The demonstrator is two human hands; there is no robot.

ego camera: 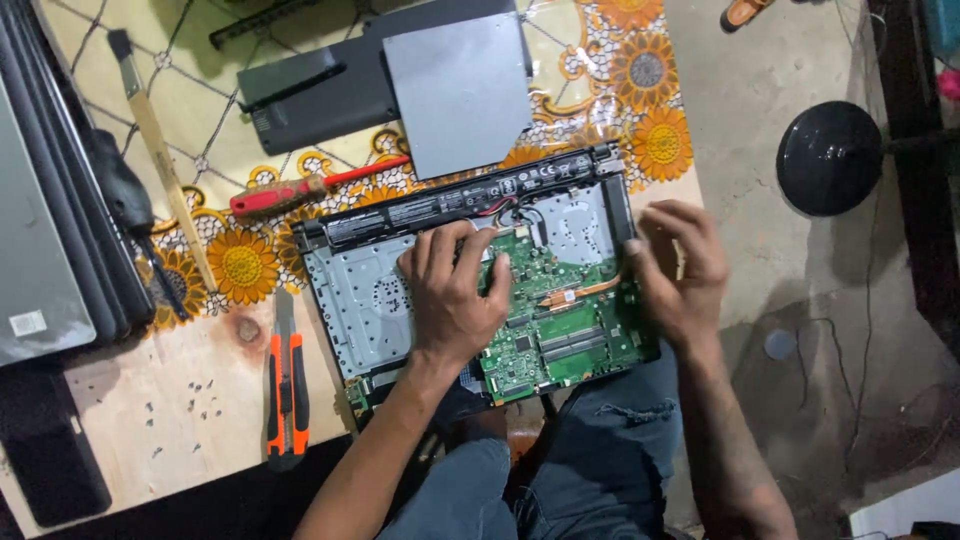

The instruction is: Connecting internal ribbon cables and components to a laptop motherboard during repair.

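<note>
Big wooden table (120, 420) w/ a sunflower-print cloth (645, 135) over its far half. Stack of closed laptops (40, 230) sits along the left edge, partly out of frame.

Main thing is the opened laptop (480, 290), bottom cover off, at the near right corner of the table, its near edge hanging a bit over the person's knees. Long black battery (470, 195) runs along its far side, green mainboard (560, 320) on the right half w/ a copper heat pipe (585, 292) across it, bare silver metal frame on the left half.

Dark bottom cover (320, 95) lies toward the far edge, w/ a flat grey panel (462, 90) on top of it, just behind the laptop.

Left hand (455, 295) is pressed flat on the middle of the laptop, fingers spread apart, tips up near the battery, not gripping anything afaict. Right hand (680, 270) is at the laptop's right edge, fingers curled down onto the frame rim; can't tell if it's actually pinching something or just pushing.

Smaller stuff: brush w/ a pale wooden handle (155, 140) lying diagonal on the left part of the cloth, a red-handled screwdriver (300, 190) just behind the laptop's far left corner, an orange/black utility knife (287, 390) just left of the laptop near the front edge, and tiny loose screws (195, 405) scattered on bare wood left of the knife.
</note>
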